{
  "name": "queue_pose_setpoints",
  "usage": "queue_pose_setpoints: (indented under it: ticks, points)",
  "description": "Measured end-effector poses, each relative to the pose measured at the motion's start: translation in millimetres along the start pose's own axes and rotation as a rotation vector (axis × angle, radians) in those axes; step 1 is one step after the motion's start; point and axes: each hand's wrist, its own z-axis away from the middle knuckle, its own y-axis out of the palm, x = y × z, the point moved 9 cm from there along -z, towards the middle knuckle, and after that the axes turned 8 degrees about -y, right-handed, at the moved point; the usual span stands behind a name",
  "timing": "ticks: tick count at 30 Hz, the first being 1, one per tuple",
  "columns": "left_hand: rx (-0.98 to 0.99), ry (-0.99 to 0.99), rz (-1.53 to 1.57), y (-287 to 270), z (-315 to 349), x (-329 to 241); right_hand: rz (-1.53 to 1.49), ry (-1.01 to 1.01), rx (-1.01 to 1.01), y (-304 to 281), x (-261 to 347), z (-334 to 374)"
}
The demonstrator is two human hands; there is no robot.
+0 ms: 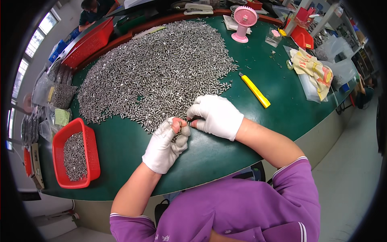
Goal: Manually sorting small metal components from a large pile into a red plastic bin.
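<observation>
A wide heap of small silvery cylindrical metal pieces [157,68] covers much of the green table. At its near edge my two hands meet, both in white gloves that leave some fingertips bare. My left hand [166,143] is curled with its fingers closed round a few metal pieces, partly showing between the fingers. My right hand [217,117] is bent in a pinch against the left fingertips, at a small metal piece [189,123]. Glove and fingers hide most of what each hand holds.
A red plastic basket [96,161] with more metal pieces stands at the left. Right of the heap lies a yellow utility knife [254,90]. A pink fan [243,24] stands at the back, and a printed cloth [310,70] lies far right. Another person [94,12] sits at the far left.
</observation>
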Motion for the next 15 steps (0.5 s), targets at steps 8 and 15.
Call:
queue_pose_setpoints:
  ticks: [8,15]
  points:
    - [-0.007,-0.031,0.028,-3.9,-0.2,3.4,0.127,-0.017,0.045,6.5,0.1,1.1]
    - [-0.041,0.082,0.009,-5.1,1.9,-10.2,0.093,-0.051,0.027,5.6,1.7,-0.2]
